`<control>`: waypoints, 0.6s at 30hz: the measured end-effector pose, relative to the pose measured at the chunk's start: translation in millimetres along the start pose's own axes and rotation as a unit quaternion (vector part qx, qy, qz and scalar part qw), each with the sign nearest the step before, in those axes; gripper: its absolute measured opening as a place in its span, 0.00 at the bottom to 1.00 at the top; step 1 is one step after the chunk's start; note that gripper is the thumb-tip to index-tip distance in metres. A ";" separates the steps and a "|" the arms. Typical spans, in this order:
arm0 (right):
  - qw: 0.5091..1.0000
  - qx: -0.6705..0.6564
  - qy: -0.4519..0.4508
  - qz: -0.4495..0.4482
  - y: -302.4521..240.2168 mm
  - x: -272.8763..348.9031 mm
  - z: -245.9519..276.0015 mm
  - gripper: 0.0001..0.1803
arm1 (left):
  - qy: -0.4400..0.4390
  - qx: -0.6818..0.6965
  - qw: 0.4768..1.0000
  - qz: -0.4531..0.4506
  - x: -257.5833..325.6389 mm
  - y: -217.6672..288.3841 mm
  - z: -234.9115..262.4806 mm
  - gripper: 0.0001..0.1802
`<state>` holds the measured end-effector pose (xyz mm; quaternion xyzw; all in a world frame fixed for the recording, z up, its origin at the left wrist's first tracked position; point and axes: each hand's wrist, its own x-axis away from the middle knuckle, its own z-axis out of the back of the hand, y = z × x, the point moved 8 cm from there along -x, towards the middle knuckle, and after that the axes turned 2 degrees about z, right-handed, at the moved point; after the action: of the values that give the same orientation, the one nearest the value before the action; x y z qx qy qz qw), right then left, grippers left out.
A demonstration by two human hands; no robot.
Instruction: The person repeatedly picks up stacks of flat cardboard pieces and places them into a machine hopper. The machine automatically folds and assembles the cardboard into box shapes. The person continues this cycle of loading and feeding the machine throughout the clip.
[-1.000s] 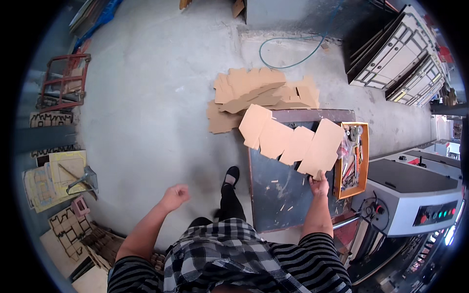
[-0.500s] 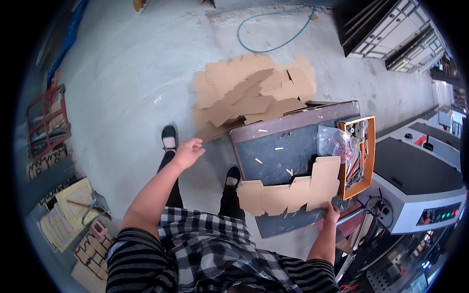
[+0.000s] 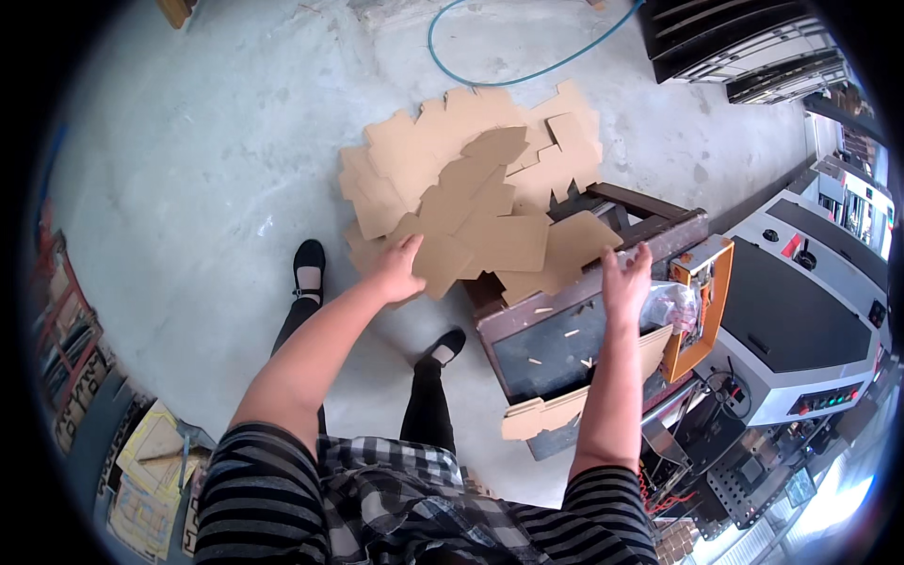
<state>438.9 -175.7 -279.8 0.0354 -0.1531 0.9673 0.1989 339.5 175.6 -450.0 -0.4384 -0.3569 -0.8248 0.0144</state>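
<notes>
My left hand (image 3: 397, 271) is over the near edge of a heap of flat brown cardboard cutouts (image 3: 414, 155), thumb and fingers apart, with nothing seen in it. Raised above the dark-topped table (image 3: 551, 363), my right hand (image 3: 625, 281) is empty and its fingers are spread. A cardboard piece (image 3: 541, 414) lies along the table's near side, partly hidden by my right forearm. Several loose cardboard pieces (image 3: 499, 240) rest on top of the heap, next to the table's far edge.
An orange-rimmed tray (image 3: 720, 301) with tools and a clear plastic bag (image 3: 670, 306) stands at the table's right end. Beyond it is a grey machine (image 3: 782, 320). A blue hose (image 3: 499, 83) curls on the floor, and dark racks (image 3: 725, 42) stand far right.
My right hand has left the cardboard on the table and risen forward, opening. My left hand has shifted forward and right to the heap. The view has turned and tilted.
</notes>
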 end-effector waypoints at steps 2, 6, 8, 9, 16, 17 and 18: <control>0.989 0.097 -0.080 -0.083 -8.2 -19.6 -21.0 0.44 | 0.020 0.064 0.998 0.016 -26.2 -23.8 -2.6 0.50; 0.926 0.350 -0.121 -0.078 -28.5 -43.6 -52.0 0.47 | 0.003 0.087 0.995 0.044 -53.5 -16.0 5.5 0.52; 0.903 0.417 -0.104 -0.021 -32.2 -55.0 -63.6 0.47 | 0.016 0.049 0.998 0.037 -70.0 -6.8 4.9 0.53; 0.898 0.428 -0.102 -0.017 -30.9 -61.5 -69.4 0.48 | 0.018 0.041 0.998 0.039 -78.9 -5.8 0.7 0.53; 0.924 0.267 -0.274 0.013 -15.6 -81.3 -98.6 0.40 | 0.006 0.024 0.998 0.063 -129.8 -2.5 -30.4 0.53; 0.948 0.158 -0.278 -0.007 -15.5 -82.8 -98.4 0.37 | 0.004 0.020 0.998 0.067 -133.4 -6.0 -37.5 0.53; 0.952 0.031 -0.299 -0.052 -16.9 -80.4 -98.9 0.33 | 0.007 0.029 0.997 0.066 -138.4 -11.6 -42.2 0.53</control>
<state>518.7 -160.4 -379.4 0.3370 -0.1738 0.9050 0.1926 390.7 118.8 -573.4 -0.4542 -0.3510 -0.8145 0.0838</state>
